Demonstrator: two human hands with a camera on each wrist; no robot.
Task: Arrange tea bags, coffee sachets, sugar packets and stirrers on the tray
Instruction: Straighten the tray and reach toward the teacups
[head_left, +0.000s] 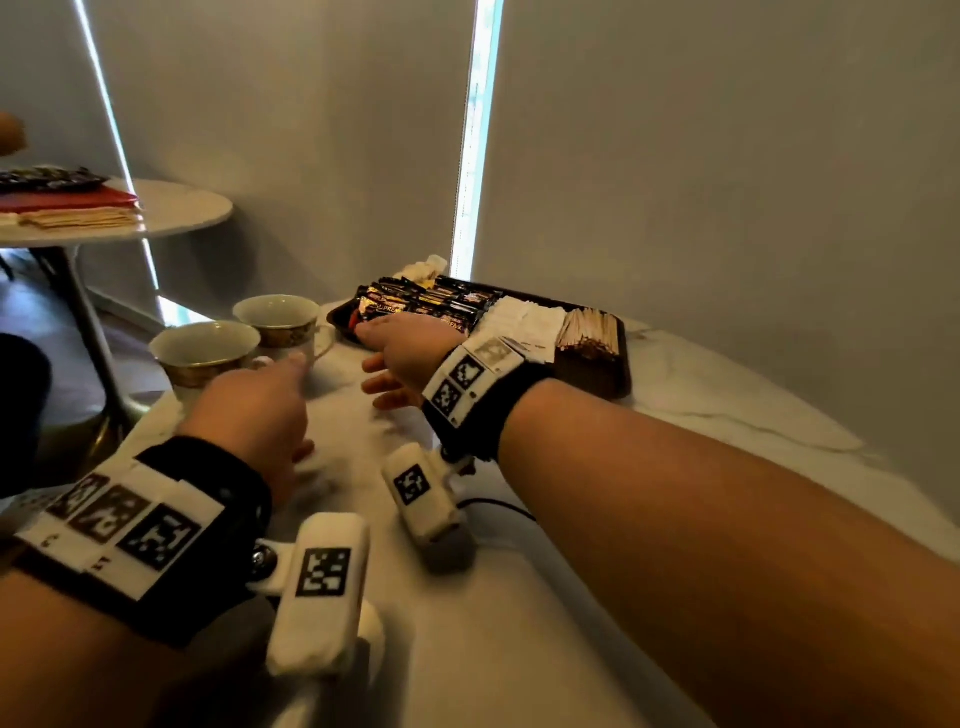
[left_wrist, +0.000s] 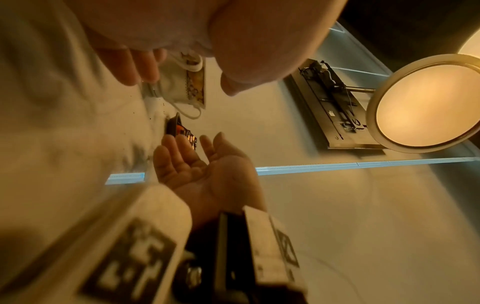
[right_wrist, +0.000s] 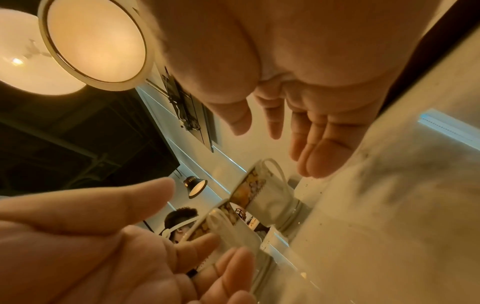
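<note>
A dark tray (head_left: 613, 374) sits at the far side of the white marble table (head_left: 519, 623). It holds black coffee sachets (head_left: 441, 304) on its left, white packets (head_left: 524, 322) in the middle and wooden stirrers (head_left: 592, 330) on the right. My right hand (head_left: 387, 364) hovers at the tray's near left corner, fingers spread and empty; its bare palm (left_wrist: 205, 168) shows in the left wrist view. My left hand (head_left: 280, 384) floats over the table beside the cups, fingers relaxed, holding nothing. The tray's end with a sachet (left_wrist: 185, 133) shows past the right fingers.
Two gold-banded cups (head_left: 208, 353) (head_left: 280, 319) on saucers stand left of the tray, close to both hands. A second round table (head_left: 171, 208) at the far left carries stacked packets. Another person (right_wrist: 179, 222) sits beyond the cups. The wall lies just behind the tray.
</note>
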